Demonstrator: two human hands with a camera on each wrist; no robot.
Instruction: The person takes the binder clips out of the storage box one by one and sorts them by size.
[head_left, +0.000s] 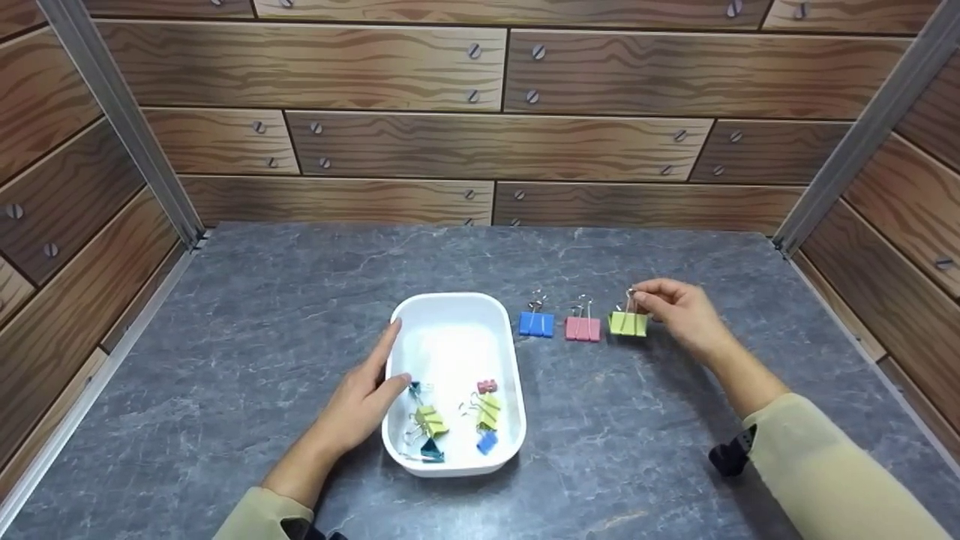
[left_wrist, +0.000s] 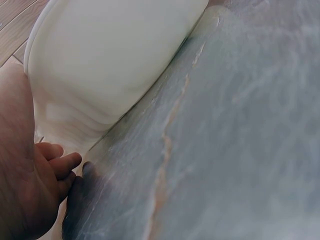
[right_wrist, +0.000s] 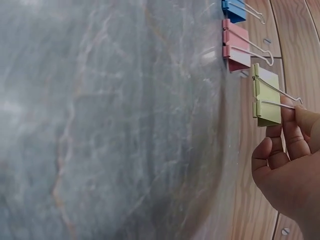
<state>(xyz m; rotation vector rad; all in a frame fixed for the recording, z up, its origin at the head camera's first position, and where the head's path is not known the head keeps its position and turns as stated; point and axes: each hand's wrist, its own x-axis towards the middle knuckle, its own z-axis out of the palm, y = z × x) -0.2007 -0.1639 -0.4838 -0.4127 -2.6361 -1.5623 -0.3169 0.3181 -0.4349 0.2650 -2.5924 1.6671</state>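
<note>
A white oval tray sits on the grey stone table and holds several small binder clips in yellow-green, teal, pink and blue. My left hand rests against the tray's left rim with straight fingers, the thumb over the edge; the left wrist view shows the tray wall beside the left hand. To the tray's right stand three clips in a row: blue clip, pink clip, green clip. My right hand pinches the wire handles of the green clip, which stands on the table.
Wood-pattern panels wall in the table at the back and both sides. Metal posts stand at the back corners. Bare grey table surface lies to the left of the tray and in front of the clip row.
</note>
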